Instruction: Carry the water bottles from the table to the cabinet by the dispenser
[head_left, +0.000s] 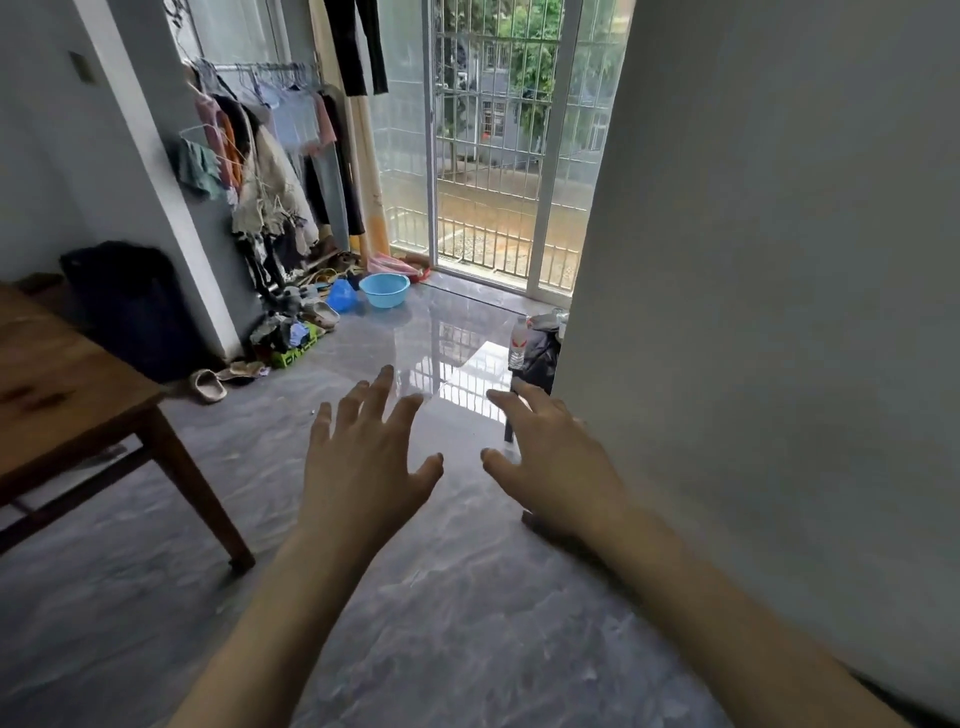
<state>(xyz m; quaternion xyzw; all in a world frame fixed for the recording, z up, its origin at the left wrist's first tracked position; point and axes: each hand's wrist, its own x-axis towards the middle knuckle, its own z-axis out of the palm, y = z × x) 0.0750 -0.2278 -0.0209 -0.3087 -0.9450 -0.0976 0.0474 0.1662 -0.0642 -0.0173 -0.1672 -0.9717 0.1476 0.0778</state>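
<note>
Both hands are empty with fingers spread, and the water bottle (518, 343) stands upright on a small dark worktop (511, 410) far right by the wall corner, just beyond the right hand (545, 452), farther from the left hand (363, 457).

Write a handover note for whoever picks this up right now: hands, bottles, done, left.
Left hand: open, fingers spread, holding nothing, held over the floor.
Right hand: open, empty, close to the white wall.
One water bottle stands upright on a small dark table ahead, half hidden behind the wall edge, next to a dark bag.
Wooden table at left: no bottle on the part in view.
Cabinet and dispenser not in view.
Done: cannot tell from this view.
Left: fetch that bottle and carry it to the cabinet.
</note>
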